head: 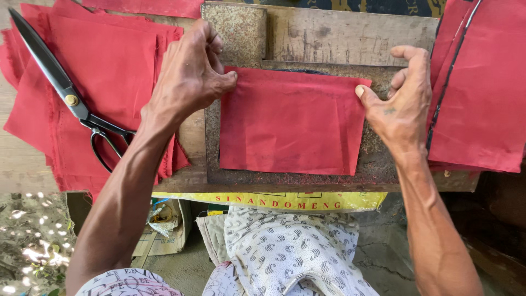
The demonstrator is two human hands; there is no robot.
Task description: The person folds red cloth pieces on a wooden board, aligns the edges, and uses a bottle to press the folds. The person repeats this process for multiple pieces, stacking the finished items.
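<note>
On the wooden tabletop [339, 38], a red cloth piece [290, 123] lies flat on a rough brown board [378, 164]. It sits in the middle of the scene, between the two hands.

The left hand [189, 77] is at the far left corner of the cloth. Its fingers are curled in tight and its thumb [224, 82] presses down on the cloth corner. So this grip is narrow and pins the cloth.

The right hand [402, 101] is at the far right corner. Its thumb tip [360, 91] touches the edge of the cloth there. The other fingers are bent and lifted up, so this grip is wide and holds nothing.

To the left lies a pile of red cloth [104, 66], spread out on the tabletop. Big black scissors [66, 90] rest on top of that pile, blades shut, with the handles near the left arm.

To the right is another red cloth stack [482, 87], just beside the right hand.

Near the person, below the tabletop edge, is a patterned white cloth [285, 246].
</note>
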